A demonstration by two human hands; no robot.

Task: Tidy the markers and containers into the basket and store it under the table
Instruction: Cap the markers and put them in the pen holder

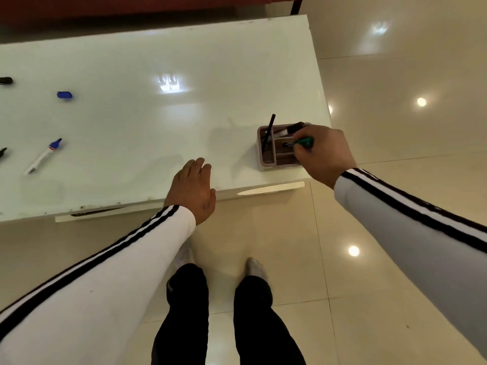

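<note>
Right grip (320, 154) pinches a green marker (305, 141) between curled fingers, with the back of the hand towards the camera. The marker lies roughly level, its dark tip pointing left over the right part of the basket (259, 154). I cannot tell whether the tip touches the basket.

The basket is a small pinkish box with inner dividers. It stands on the white worktop (158, 114) close to the near right corner. A black-capped marker (292, 129) lies slantwise across its far side, and a thin black pen (270, 130) leans in its left compartment, sticking up past the rim.

Left grip (192, 191) is spread flat, palm down, at the near edge of the worktop, well left of the basket. Its fingers are straight and close together and it holds nothing.

Well apart on the left of the worktop lies a blue-and-white marker (43, 155), uncapped, with its tip towards the far side. Farther off is a blue cap (64, 95). Two dark items sit at the left edge, one far (5, 80) and one nearer (2, 152), both cut off and too small to name.

Both arms wear white sleeves with black stripes. Below, the person's dark trousers and pale shoes stand on a glossy cream tiled floor (369, 206).
</note>
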